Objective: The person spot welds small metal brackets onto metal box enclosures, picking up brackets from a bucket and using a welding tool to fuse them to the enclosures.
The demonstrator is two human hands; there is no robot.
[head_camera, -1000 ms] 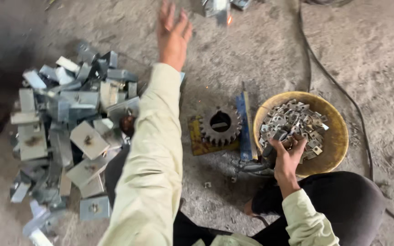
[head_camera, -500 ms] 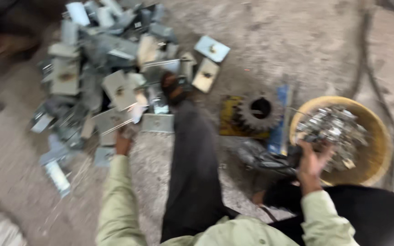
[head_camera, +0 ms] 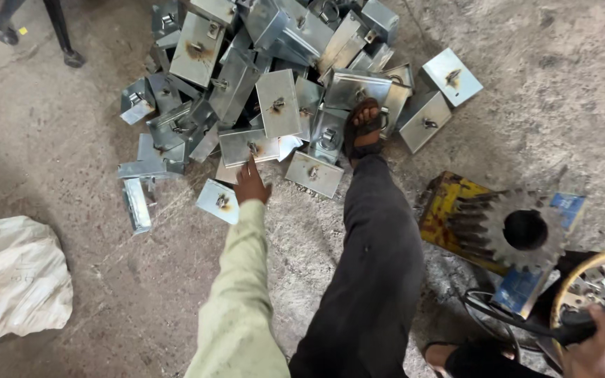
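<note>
Left hand (head_camera: 251, 185) is stretched out to the near edge of the heap of flat galvanised steel box plates (head_camera: 274, 91) on the concrete floor (head_camera: 71, 126), fingers loosely spread, fingertips touching a plate but not gripping anything. Right of the heap, past the sandalled foot (head_camera: 364, 129) resting on it, sits a rusty steel gear wheel (head_camera: 519, 227). Further right, the right hand (head_camera: 600, 346) is curled tight around a black handle (head_camera: 582, 325) at the rim of the round yellow basin (head_camera: 561, 294).

Soft, even daylight fills the scene, fairly bright, with no hard shadows; a dim shade lies on the concrete floor (head_camera: 71, 140) at left. The galvanised metal boxes (head_camera: 274, 98) give dull sheen rather than glare. Focus is sharp in the middle; the gear (head_camera: 519, 227) and the right edge are slightly smeared and stretched.
</note>
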